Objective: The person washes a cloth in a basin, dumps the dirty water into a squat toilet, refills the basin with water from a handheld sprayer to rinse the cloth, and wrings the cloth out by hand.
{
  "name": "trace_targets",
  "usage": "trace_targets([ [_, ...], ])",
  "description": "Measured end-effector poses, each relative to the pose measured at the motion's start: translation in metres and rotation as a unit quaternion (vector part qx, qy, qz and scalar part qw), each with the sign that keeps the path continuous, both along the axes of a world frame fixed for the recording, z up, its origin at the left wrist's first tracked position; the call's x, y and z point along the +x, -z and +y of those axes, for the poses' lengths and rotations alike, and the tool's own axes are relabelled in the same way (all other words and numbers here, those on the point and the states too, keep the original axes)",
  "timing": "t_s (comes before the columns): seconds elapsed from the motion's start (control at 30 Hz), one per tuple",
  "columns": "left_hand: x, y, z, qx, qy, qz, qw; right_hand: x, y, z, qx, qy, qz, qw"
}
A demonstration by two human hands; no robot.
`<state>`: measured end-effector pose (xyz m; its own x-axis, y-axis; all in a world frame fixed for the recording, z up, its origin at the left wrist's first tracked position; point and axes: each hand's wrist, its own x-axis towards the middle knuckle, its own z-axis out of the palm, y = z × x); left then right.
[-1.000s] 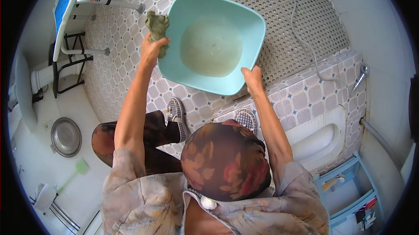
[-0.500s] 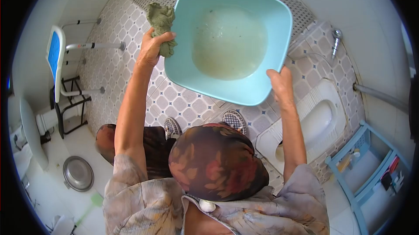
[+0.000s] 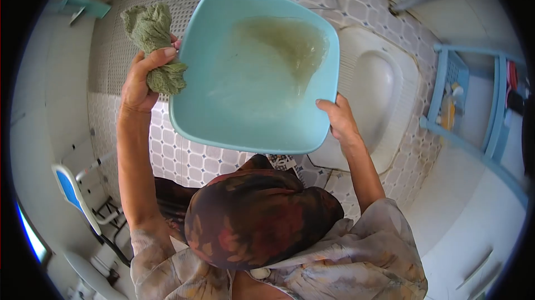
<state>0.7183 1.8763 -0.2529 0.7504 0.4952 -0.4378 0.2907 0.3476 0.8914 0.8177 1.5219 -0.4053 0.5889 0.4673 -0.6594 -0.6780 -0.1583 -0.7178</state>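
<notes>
A pale turquoise washbasin [image 3: 234, 127] is held up in front of me, tilted so that its cloudy water [image 3: 304, 49] pools toward the far right side. My left hand [image 3: 138, 85] is closed round a crumpled green cloth [image 3: 147, 25] at the basin's left rim, thumb across the cloth. Some of its fingers are hidden behind the cloth and basin. My right hand [image 3: 343, 119] grips the basin's near right edge, its thumb over the rim and the other fingers mostly out of sight beneath.
A white squat toilet [image 3: 376, 85] is set in the tiled floor [image 3: 167, 149] to the right. Beyond it stands a blue shelf rack [image 3: 468, 132] with bottles. A grey perforated mat [image 3: 108, 68] lies at the far left, and a blue-and-white shower chair [image 3: 69, 185] stands at left.
My view and the basin have swung right, toward the squat toilet. The water has shifted to the basin's far right side. Both hands keep their grip.
</notes>
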Motion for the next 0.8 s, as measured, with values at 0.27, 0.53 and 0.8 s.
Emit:
trace_targets([
  [0.27,0.105,-0.021,-0.048,-0.057,0.177,0.008,0.983,-0.012,0.004,-0.067,0.026,0.126,0.074,0.989],
  [0.53,0.172,-0.044,-0.132,-0.119,0.316,-0.02,0.941,-0.039,0.02,-0.112,0.068,0.209,0.178,0.959],
  [0.8,0.194,-0.048,-0.173,-0.106,0.402,-0.07,0.907,-0.051,0.031,-0.117,0.167,0.252,0.249,0.92],
])
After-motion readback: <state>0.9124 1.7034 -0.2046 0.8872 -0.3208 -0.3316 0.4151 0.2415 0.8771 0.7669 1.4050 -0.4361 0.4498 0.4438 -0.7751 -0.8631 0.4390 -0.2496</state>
